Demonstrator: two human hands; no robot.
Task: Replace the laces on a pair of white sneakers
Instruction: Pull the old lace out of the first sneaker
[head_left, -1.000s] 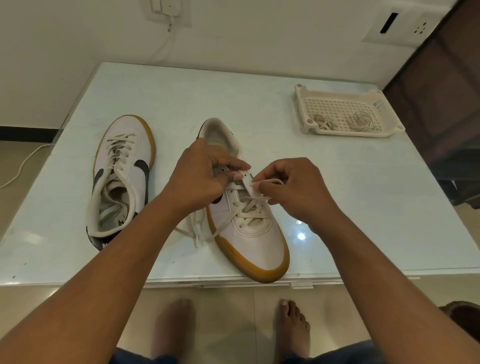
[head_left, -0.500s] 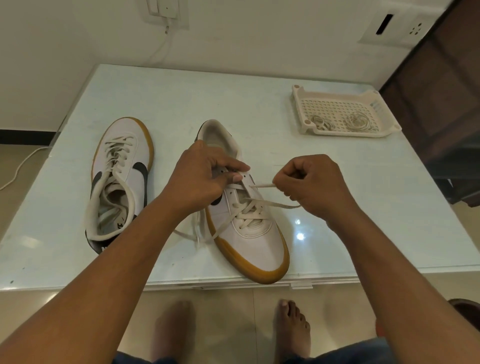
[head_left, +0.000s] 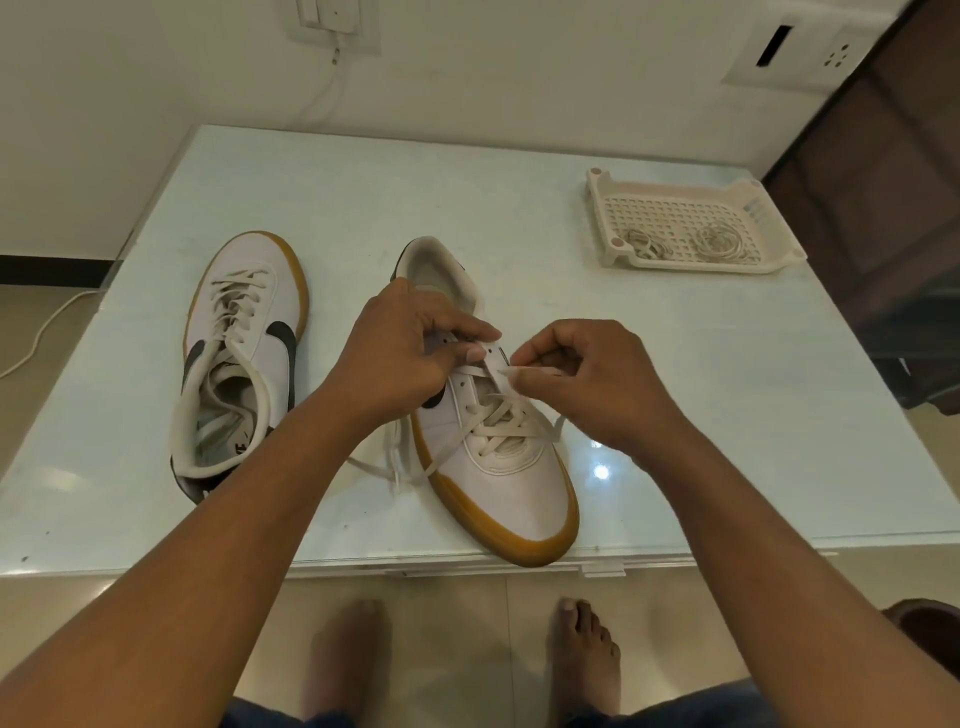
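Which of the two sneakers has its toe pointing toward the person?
The sneaker on the right, held by the left hand; its toe reaches the near edge of the table. The other sneaker points toward the wall.

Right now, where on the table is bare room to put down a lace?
Bare table lies beyond the left sneaker and the held sneaker, toward the wall, and between that sneaker and the tray. Crowded: between the sneakers, with loose lace ends.

**What the hands and edges conceal**

The left hand (head_left: 395, 358) covers the top eyelets and tongue of the near sneaker (head_left: 498, 478). Curled fingers of the right hand (head_left: 587, 379) hide part of the lace (head_left: 493, 431). At 2 o'clock, 2 pale coils (head_left: 717, 241) in the tray (head_left: 691, 267) are too small to identify. At 12 o'clock, the top edge cuts off the wall plate (head_left: 332, 21).
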